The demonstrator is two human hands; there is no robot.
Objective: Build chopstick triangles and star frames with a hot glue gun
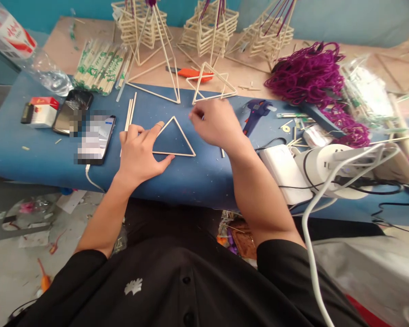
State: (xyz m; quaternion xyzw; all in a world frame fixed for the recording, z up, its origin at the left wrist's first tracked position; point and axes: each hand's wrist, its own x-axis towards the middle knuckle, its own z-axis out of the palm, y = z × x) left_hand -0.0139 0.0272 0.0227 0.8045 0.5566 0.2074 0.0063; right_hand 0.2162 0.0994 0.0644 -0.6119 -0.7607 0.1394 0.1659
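Note:
A triangle of thin wooden sticks [184,135] lies flat on the blue mat. Over its left corner rests my left hand [139,152], fingers spread, the index finger touching the left side and the thumb stretched out by the bottom stick. The hand hides that corner. Several loose sticks [131,109] lie beside its fingers. My right hand [218,121] is closed, up and to the right of the triangle; whatever its curled fingers hold is hidden. Just beyond it is a star-shaped stick frame [220,94]. To its right lies a dark blue hot glue gun [255,112].
Stacked stick frames with purple cords [211,32] stand at the back, near an orange utility knife [194,74]. Wrapped chopsticks [100,68], a bottle [51,75] and phones [97,138] are left. Purple yarn [306,75], a white power adapter [286,175] and cables are right.

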